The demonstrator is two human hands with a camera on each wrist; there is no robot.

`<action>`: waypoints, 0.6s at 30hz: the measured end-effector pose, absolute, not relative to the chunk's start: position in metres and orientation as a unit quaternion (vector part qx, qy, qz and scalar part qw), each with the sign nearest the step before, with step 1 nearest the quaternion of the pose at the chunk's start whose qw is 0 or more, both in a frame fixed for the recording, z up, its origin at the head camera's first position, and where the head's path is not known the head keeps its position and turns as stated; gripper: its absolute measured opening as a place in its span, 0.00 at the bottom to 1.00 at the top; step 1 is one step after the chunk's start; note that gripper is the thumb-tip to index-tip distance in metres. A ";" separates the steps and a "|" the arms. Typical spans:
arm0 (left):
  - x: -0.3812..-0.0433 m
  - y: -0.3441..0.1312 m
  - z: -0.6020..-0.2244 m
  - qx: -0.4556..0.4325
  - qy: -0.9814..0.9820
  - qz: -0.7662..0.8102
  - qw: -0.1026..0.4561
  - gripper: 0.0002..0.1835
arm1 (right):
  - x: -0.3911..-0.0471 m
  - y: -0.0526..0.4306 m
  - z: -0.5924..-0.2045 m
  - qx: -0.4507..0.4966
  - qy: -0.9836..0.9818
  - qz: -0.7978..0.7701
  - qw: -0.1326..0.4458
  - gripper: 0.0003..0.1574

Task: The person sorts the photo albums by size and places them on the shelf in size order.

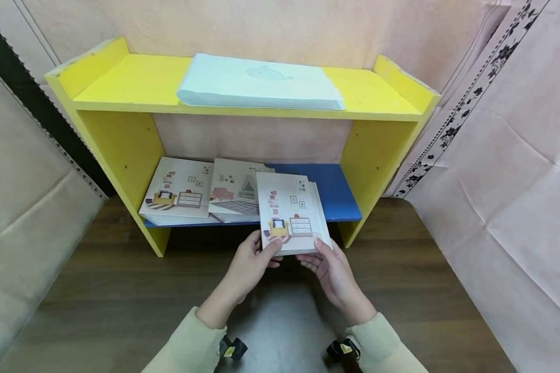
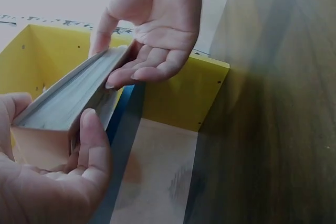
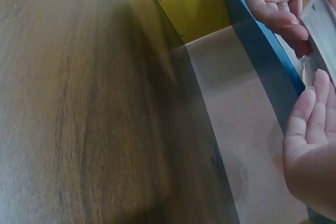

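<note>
Both hands hold a thick white book or stack of booklets (image 1: 287,194) with furniture pictures on its cover, in front of the lower shelf. My left hand (image 1: 246,267) grips its lower left corner, thumb on the cover and fingers beneath. At the lower right corner, my right hand (image 1: 332,272) pinches it likewise, thumb on top. The left wrist view shows its page edges (image 2: 73,90) between the two hands. Behind it, similar white booklets with a house-like picture (image 1: 235,189) lie on the blue shelf board (image 1: 340,199), beside another furniture-covered pile (image 1: 179,186) at the left.
A yellow shelf unit (image 1: 100,137) stands on the brown wooden surface (image 1: 93,305). On its top board lies a pale blue packet (image 1: 261,83) with a whale drawing. Light cloth (image 1: 508,181) with a dark floral border hangs at the right, and more cloth (image 1: 23,217) at the left.
</note>
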State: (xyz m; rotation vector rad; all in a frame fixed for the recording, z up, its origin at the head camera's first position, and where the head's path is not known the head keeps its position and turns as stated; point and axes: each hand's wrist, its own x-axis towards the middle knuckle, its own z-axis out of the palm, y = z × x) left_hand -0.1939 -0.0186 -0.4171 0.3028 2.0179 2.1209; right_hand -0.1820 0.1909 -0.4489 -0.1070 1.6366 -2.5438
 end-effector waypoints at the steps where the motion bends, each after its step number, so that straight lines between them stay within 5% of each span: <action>1: -0.194 -0.018 -0.416 0.105 0.679 0.719 0.103 0.25 | -0.182 0.192 -0.449 -0.033 0.540 -0.839 0.056 0.30; 18: -0.214 0.003 -0.422 0.082 0.651 0.743 0.131 0.30 | -0.190 0.203 -0.442 -0.005 0.559 -0.828 0.032 0.35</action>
